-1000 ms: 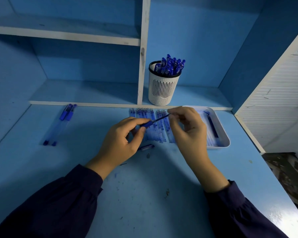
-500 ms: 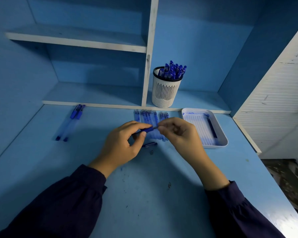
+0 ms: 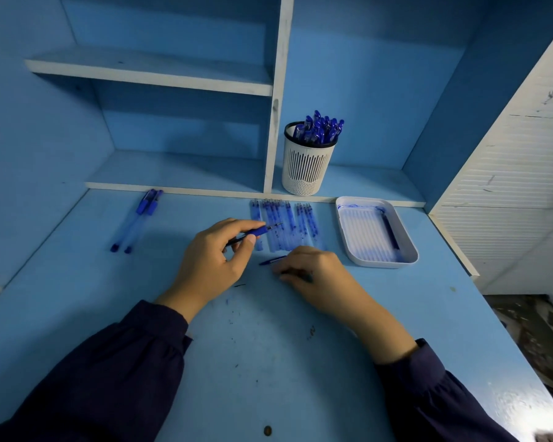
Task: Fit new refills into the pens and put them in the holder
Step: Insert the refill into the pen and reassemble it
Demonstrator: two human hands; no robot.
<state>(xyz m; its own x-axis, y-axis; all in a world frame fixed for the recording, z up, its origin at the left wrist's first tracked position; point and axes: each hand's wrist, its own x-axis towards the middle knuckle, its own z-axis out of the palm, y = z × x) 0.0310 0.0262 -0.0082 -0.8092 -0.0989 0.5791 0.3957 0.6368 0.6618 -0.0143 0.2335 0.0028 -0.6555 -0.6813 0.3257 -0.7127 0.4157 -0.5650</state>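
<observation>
Head camera: the left hand pinches a pen between thumb and fingers, its tip over the row of refills. On the desk the right hand lies curled, touching a small blue piece; whether it grips anything I cannot tell. Behind stands the holder, and the tray is at the right.

The right hand is off the pen now, down on the worktop beside a small blue piece. The refill sits deeper, only its tip showing.
</observation>
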